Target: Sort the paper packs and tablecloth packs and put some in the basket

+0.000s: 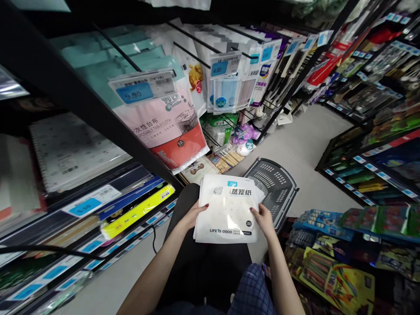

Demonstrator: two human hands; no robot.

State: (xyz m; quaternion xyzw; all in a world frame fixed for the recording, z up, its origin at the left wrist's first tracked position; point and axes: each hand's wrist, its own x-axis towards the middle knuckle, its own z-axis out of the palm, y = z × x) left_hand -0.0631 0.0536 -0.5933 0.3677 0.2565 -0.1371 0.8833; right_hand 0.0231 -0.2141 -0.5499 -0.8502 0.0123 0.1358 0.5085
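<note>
The left hand (192, 215) and the right hand (263, 219) grasp a small stack of flat white packets (226, 214) between them, each pinching one side edge with the thumb on the top face; the fingers underneath are hidden, so how far they reach below is hard to say. The stack lies between the two grips, over the person's dark-clothed legs (184, 202), its printed face up.

The packets look light, likely thin paper sheets in a glossy plastic sleeve. The shine suggests a slick surface, so one packet could slide over another if the squeeze loosens. They probably bend easily across the middle yet stay fairly flat when supported at both sides; crushing seems a small risk, creasing a likelier one. The side edges, around mid-height or a little lower, seem the best hold, with thumbs above and fingers spread beneath to keep the layers together.

Just beyond the grip, on the right-hand side, a grey basket (281, 189) stands on the floor, partly hidden behind the stack. Farther out, ahead and left of the left hand, tablecloth packs (157, 124) hang from the rack.
</note>
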